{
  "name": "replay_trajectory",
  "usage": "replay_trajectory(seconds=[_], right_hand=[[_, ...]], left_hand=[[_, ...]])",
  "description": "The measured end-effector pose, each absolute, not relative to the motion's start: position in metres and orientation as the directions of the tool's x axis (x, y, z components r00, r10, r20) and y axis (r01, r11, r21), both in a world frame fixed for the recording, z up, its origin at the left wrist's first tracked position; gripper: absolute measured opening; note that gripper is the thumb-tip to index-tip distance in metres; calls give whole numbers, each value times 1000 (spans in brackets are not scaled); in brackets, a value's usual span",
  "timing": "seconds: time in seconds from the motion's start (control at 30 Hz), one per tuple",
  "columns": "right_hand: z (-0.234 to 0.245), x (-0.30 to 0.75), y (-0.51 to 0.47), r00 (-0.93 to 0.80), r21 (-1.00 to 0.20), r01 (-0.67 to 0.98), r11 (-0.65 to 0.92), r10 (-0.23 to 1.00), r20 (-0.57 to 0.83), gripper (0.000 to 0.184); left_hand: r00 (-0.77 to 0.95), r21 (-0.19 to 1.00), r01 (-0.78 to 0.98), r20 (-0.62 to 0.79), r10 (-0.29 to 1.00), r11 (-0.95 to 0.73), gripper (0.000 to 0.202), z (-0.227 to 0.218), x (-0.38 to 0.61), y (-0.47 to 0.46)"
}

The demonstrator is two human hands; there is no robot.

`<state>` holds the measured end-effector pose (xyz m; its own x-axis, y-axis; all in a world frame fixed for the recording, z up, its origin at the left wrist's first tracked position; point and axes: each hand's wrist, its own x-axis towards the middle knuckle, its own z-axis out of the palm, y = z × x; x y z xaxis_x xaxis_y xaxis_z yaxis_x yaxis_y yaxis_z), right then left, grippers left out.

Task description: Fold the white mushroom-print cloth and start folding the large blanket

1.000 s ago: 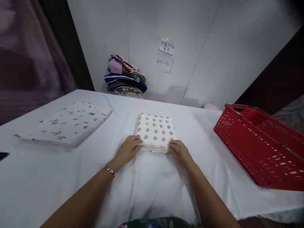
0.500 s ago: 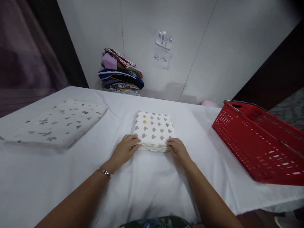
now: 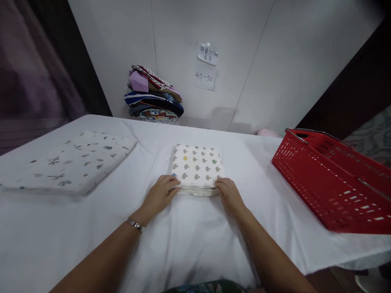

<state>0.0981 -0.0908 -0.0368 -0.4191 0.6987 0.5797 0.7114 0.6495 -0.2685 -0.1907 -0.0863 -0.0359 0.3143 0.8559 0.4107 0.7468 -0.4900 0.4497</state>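
A folded white cloth [image 3: 198, 165] printed with grey mushrooms lies flat on the table in front of me, its layered edge towards me. My left hand [image 3: 160, 193] pinches the near left corner, thumb below and fingers on top. At the near right corner, my right hand [image 3: 229, 195] grips the same cloth, its thumb mostly hidden. A few of the mushrooms are yellow, green or blue. Off to the left lies another white cloth [image 3: 81, 160] with grey leaf-like prints, folded flatter and wider.
A red plastic basket [image 3: 320, 179] with metal handles stands at the right of the white-covered table [image 3: 100, 244]. Behind the table's far edge rises a stack of folded fabrics [image 3: 154, 95]. Two paper notes [image 3: 206, 75] hang on the wall.
The view has shifted slightly. Both hands keep the same hold on the mushroom cloth, which has not visibly moved on the table.
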Motion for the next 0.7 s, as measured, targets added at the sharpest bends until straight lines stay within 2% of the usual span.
replay_trajectory(seconds=[0.47, 0.7], right_hand=[[-30, 98, -99, -464, -315, 697, 644, 740, 486, 21], [-33, 96, -97, -452, -296, 723, 625, 751, 481, 22]], left_hand=[[307, 459, 746, 405, 861, -482, 20, -36, -191, -87], [316, 447, 748, 411, 855, -491, 20, -38, -191, -85]])
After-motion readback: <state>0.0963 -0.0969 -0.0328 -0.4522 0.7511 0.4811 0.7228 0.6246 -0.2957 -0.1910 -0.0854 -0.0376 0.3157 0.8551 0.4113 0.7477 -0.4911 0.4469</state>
